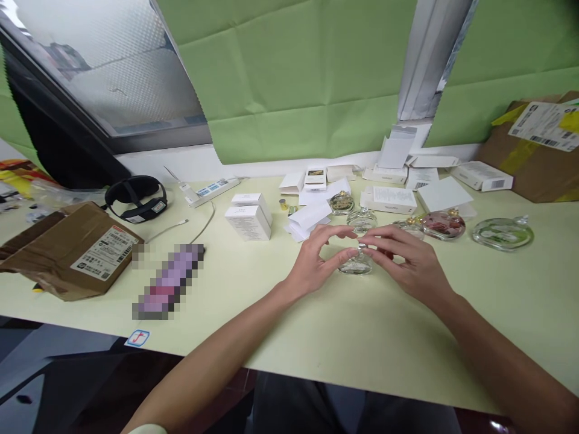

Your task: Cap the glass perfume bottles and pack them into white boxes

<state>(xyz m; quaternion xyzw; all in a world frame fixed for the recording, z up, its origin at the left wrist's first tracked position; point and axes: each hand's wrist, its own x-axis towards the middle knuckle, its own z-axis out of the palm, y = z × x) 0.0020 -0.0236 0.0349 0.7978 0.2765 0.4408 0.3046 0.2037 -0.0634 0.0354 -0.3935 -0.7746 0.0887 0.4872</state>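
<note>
A clear, flat oval glass perfume bottle (356,266) stands on the table between my two hands. My right hand (409,259) pinches the small silvery piece at the bottle's neck between thumb and fingers. My left hand (319,256) is curved around the other side, thumb and forefinger apart, the thumb tip close to the neck; whether it touches cannot be made out. Just behind, another clear bottle (362,220) is partly covered by my fingers. A dark patterned bottle (341,203) stands left of it. Rightward are a red bottle (443,225) and a green bottle (503,233).
Two white boxes (248,222) stand left of my hands. Opened white cartons (389,199) and folded papers (312,218) lie along the back. Brown parcels (534,150) sit at both sides. A black headset (136,199), a power strip (218,188) and a pixelated phone-like object (169,283) are leftward.
</note>
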